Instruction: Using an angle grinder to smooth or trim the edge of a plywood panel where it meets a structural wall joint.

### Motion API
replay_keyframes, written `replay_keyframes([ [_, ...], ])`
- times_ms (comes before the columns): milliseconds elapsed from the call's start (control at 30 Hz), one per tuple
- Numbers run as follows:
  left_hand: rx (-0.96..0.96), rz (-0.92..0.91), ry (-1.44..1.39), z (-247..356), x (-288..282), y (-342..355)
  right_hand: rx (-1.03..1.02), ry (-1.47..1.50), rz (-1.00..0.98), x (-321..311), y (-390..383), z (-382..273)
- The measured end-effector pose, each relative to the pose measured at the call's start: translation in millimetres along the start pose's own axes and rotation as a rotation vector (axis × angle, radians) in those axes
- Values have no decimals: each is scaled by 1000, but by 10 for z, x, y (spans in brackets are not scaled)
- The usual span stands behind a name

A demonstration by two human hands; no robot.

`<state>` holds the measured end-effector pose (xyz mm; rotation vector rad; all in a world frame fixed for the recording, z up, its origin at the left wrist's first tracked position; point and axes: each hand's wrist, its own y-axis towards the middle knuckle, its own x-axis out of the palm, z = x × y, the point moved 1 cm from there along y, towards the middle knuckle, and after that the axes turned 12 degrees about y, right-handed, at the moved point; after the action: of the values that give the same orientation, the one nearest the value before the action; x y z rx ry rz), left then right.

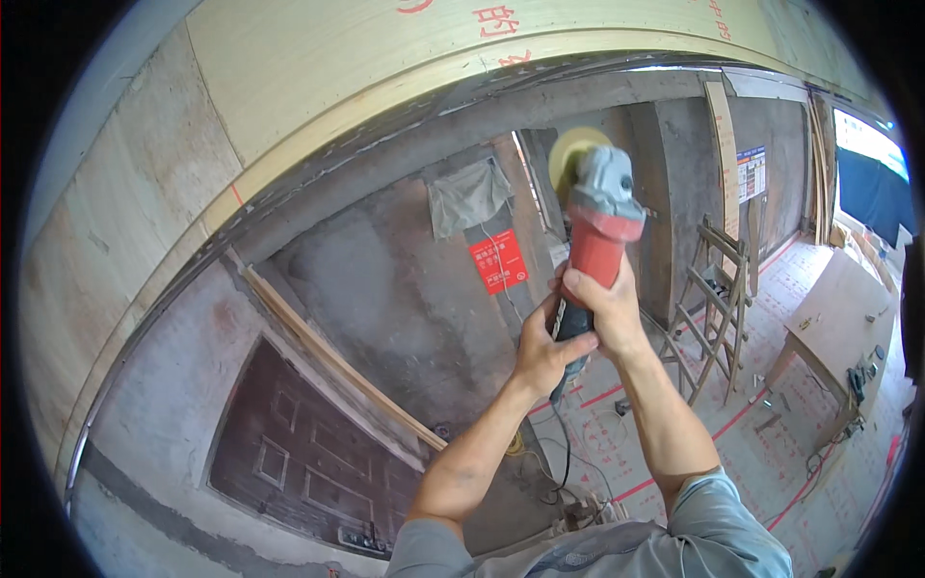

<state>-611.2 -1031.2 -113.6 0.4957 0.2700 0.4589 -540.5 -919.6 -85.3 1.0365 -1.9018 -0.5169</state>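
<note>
A red and black angle grinder (602, 231) with a grey metal head and a pale yellow disc (568, 154) is held up in front of me at the centre right. My left hand (549, 352) is closed round the lower black part of its handle. My right hand (607, 303) grips the red body just above, thumb across it. A black cord (564, 448) hangs from the handle toward the floor. Above runs a plywood panel (318, 58) with a pale wooden edge strip.
A wooden ladder (708, 308) and a work table (833, 328) with small tools stand at right on covered floor (636, 443). At left are a dark door (303, 443) and a leaning timber board (337, 347). A grey cloth (462, 197) and red sheet (499, 262) are on the concrete wall.
</note>
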Motion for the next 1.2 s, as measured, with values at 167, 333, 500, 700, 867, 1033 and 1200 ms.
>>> replay_keyframes([
  [167, 65, 23, -143, 292, 155, 287, -25, -77, -127, 280, 340, -511],
  [333, 135, 46, -216, 565, 120, 409, 1, -47, -188, 515, 570, -660],
  [500, 118, 41, -241, 624, 35, 516, 9, -108, -180, 630, 732, -707],
  [700, 137, 46, -219, 717, -83, 506, 2, -126, -186, 756, 789, -670],
  [867, 142, 61, -218, 691, -158, 452, 17, -139, -214, 841, 790, -608],
  [1033, 164, 61, -223, 703, -194, 391, 40, -135, -221, 923, 737, -602],
  [1200, 89, -3, -242, 732, -231, 396, -20, -190, -193, 881, 750, -562],
])
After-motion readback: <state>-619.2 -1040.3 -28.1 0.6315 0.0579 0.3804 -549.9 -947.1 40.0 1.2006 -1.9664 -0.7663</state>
